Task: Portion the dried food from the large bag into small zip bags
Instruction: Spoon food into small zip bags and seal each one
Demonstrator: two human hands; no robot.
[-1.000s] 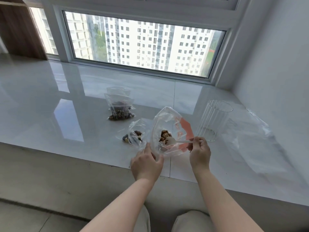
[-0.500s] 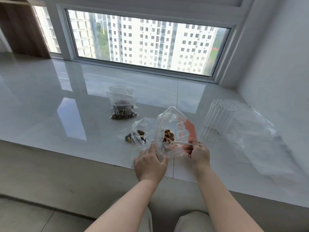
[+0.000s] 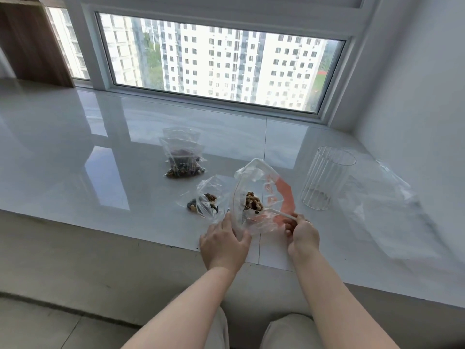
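White sill [image 3: 75,172]: glass cylinder [image 3: 327,177] and filled bags [image 3: 183,159] flank large bag [image 3: 259,195].

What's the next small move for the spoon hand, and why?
Probably lift the loaded spoon out of the large bag and carry it left to the small bag. The right hand grips its handle, nuts heaped on it; the left hand holds the bags.

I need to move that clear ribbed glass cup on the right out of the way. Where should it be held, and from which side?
Grip the glass cup round its ribbed wall near mid-height, coming from its near side. It stands upright and open-topped, apart from the large bag; the loose clear plastic sheet lies close on its right, so avoid that side.
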